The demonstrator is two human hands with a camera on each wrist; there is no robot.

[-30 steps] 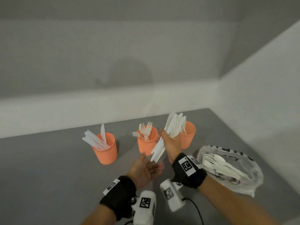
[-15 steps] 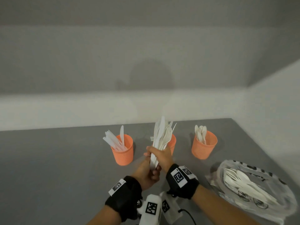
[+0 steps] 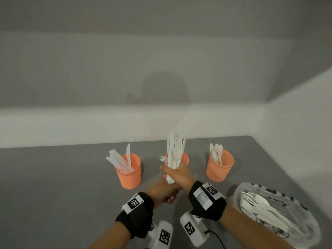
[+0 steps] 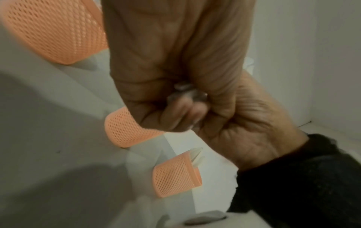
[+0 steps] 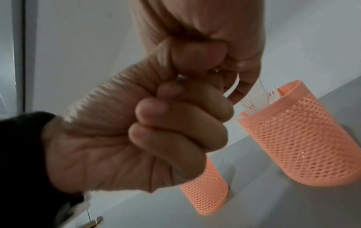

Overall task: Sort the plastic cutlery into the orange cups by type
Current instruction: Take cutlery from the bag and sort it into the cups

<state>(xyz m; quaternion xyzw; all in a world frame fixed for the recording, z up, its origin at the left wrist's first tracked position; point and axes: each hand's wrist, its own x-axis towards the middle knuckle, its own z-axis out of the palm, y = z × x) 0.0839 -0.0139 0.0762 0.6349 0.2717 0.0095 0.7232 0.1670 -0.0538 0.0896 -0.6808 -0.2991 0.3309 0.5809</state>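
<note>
Three orange mesh cups stand in a row. The left cup (image 3: 128, 170) holds knives, the middle cup (image 3: 185, 158) holds forks and is mostly hidden, and the right cup (image 3: 220, 167) holds spoons. My right hand (image 3: 177, 174) grips an upright bundle of mixed white cutlery (image 3: 173, 151) in front of the middle cup. My left hand (image 3: 164, 193) sits just below it, fingers curled round the bundle's handle ends (image 4: 186, 92). In the right wrist view the left hand (image 5: 175, 123) is a closed fist under the right hand (image 5: 205, 38).
A clear plastic bag (image 3: 294, 203) with more white cutlery (image 3: 265, 211) lies on the grey table (image 3: 53, 186) at the right, close to my right forearm. White walls close off the back and the right side. Two cups (image 5: 302, 138) stand near the hands.
My right hand carried the bundle from near the right cup to in front of the middle cup and turned it upright. My left hand, open a second ago, rose and closed on its lower end.
</note>
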